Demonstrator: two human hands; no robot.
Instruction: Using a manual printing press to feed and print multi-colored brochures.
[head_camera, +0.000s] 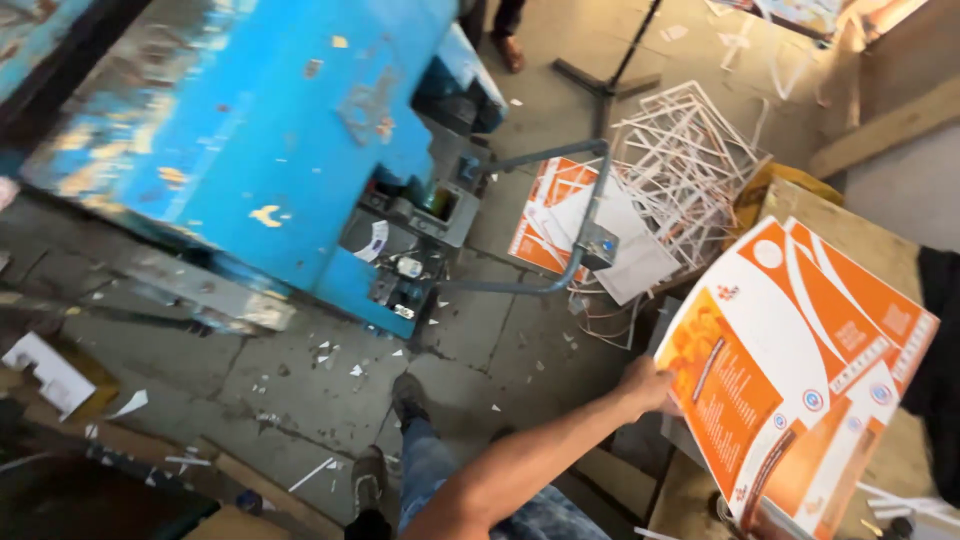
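Our left hand (645, 385) gripped the near edge of the orange-and-white printed cardboard sheets (800, 370), which fanned away beyond its closed fingers; our other hand stayed unseen.

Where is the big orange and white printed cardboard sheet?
The orange and white printed cardboard sheet sits at the lower right, held at its left edge by a hand, right of the blue machine.

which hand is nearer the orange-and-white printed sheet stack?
Probably the left hand: the one in view, gripping the left edge of the orange-and-white printed sheet stack, though which hand it is isn't certain. The other hand is out of view, so its distance can't be judged.
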